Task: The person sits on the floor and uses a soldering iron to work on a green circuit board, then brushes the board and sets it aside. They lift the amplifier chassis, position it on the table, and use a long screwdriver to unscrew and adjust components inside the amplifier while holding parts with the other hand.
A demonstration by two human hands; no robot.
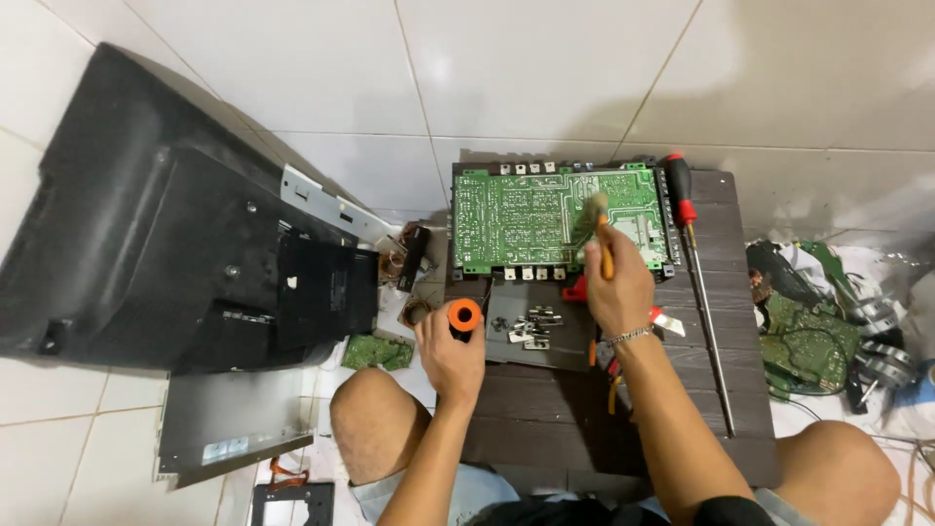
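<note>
The green circuit board (555, 219) lies flat at the far edge of a low dark wooden table (721, 390), its far side flush with the table's rim. The right hand (618, 287) grips a small orange-handled brush (599, 229), bristles touching the board's right half. The left hand (453, 356) is clenched around an orange-capped tool (465, 316) at the table's near-left edge. Between the hands sits a small pile of metal screws and clips (531, 326). A long red-handled screwdriver (701, 282) lies along the table's right side, leaving bare wood near the knees. On the white tiled floor (545, 68), a black television back cover (166, 224) crowds the left; loose boards and parts (828, 331) lie at right.
</note>
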